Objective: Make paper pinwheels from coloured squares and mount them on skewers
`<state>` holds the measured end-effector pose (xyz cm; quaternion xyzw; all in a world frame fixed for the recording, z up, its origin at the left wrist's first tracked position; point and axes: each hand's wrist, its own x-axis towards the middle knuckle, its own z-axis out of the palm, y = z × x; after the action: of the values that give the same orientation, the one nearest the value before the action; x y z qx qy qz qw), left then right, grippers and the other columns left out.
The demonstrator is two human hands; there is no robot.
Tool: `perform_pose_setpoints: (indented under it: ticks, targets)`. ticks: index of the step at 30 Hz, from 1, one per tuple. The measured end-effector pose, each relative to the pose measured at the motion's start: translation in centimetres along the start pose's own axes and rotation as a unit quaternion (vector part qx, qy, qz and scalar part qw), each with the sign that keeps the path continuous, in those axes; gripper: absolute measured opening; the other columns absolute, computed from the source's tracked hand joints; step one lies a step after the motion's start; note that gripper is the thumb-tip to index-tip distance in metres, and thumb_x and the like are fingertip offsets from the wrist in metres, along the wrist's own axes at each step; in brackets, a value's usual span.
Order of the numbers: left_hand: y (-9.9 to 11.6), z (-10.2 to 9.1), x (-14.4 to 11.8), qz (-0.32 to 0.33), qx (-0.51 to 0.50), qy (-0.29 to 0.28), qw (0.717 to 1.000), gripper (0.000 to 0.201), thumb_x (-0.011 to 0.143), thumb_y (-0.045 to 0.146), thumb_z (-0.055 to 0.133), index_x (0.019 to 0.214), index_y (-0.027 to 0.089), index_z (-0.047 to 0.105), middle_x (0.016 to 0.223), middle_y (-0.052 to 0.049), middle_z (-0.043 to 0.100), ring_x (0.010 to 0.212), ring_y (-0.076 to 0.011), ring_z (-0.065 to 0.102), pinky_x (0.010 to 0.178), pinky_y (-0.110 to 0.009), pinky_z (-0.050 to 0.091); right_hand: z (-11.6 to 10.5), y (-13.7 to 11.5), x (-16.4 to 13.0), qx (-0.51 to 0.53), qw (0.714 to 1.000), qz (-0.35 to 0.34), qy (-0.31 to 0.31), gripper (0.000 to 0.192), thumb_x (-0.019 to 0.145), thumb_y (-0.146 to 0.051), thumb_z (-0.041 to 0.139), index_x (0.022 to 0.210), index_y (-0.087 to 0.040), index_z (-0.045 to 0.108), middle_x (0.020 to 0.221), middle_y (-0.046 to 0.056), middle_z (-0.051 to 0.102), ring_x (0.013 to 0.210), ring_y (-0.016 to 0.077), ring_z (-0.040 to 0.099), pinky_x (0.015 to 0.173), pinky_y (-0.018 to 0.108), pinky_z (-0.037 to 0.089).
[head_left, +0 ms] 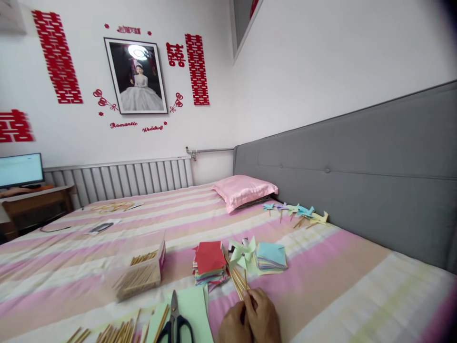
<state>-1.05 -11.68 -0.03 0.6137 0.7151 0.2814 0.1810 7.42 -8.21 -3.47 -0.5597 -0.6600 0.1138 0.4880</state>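
Right hand pinches pinwheel's stick low, grip closed, likely to spare the blades; left hand curls alongside, can't tell its hold. Pinwheel at hands' 12 o'clock; red-topped stack at 11, blue-topped stack at 1.

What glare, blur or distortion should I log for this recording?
Head view: a bright lamp reflection glares on the framed portrait; head view: the monitor is washed out, its text unreadable; head view: the top right corner darkens, and the gray headboard looks stretched; head view: the pale green paper pinwheel reads clearly.
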Motion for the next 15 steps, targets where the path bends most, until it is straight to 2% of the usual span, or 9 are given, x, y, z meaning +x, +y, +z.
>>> perform_pose_setpoints:
  ticks: [12, 15]
  targets:
    - [-1.3, 1.4, 1.0, -0.002, 0.005, -0.004, 1.0, 0.028, 0.078, 0.023, 0.044, 0.094, 0.024, 0.067, 0.093, -0.007, 0.072, 0.085, -0.0211, 0.065, 0.07, -0.026, 0.045, 0.6, 0.8, 0.0, 0.016, 0.999, -0.014, -0.049, 0.019, 0.087, -0.03, 0.048, 0.102, -0.023, 0.057, 0.11, 0.004, 0.057, 0.089, 0.0171, 0.058, 0.076, 0.033, 0.05]
    - [-1.4, 1.4, 1.1, -0.005, 0.005, -0.005, 1.0, 0.027, 0.078, 0.024, 0.045, 0.094, 0.026, 0.067, 0.093, -0.006, 0.072, 0.086, -0.0211, 0.065, 0.069, -0.025, 0.045, 0.6, 0.7, 0.1, 0.018, 0.998, -0.018, -0.051, 0.017, 0.087, -0.031, 0.047, 0.095, -0.021, 0.059, 0.099, 0.003, 0.061, 0.079, 0.0143, 0.06, 0.069, 0.03, 0.051]
